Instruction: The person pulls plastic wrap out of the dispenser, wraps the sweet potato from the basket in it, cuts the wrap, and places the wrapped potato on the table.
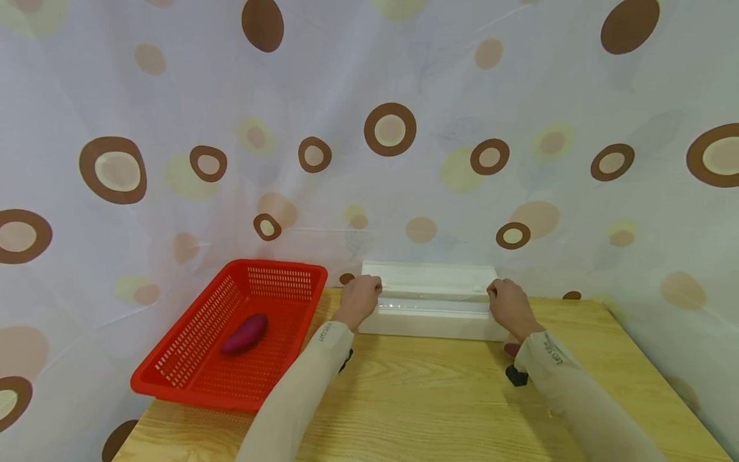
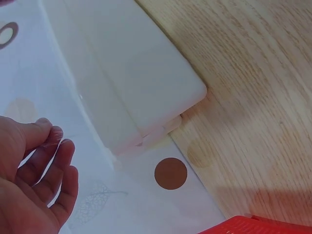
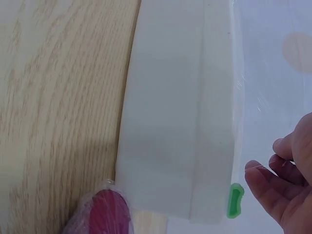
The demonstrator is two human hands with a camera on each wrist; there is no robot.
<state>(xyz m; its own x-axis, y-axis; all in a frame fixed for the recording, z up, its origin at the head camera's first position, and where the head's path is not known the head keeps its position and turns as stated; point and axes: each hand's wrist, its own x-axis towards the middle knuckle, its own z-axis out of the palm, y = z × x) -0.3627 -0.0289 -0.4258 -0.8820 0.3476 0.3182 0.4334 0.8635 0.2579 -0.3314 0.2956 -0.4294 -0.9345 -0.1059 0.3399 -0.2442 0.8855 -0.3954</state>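
Note:
A long white cling film dispenser (image 1: 433, 325) lies at the back of the table with its lid raised. My left hand (image 1: 359, 299) pinches one corner of the clear cling film (image 1: 430, 296) between thumb and fingertips. At the other end, my right hand (image 1: 510, 307) pinches the opposite corner, so the film spans the space over the dispenser. The right wrist view shows a thin strand of film at the fingertips and a green piece (image 3: 235, 201) at the dispenser's end. Close to the right wrist lies a purple sweet potato in clear film (image 3: 109, 214).
To the left stands a red perforated basket (image 1: 314, 282) holding one bare purple sweet potato (image 1: 245, 333). A wooden table (image 1: 427, 404) carries everything, and a patterned cloth (image 1: 404, 186) hangs directly behind it. Dark wrist mounts (image 1: 516, 376) sit under the sleeves.

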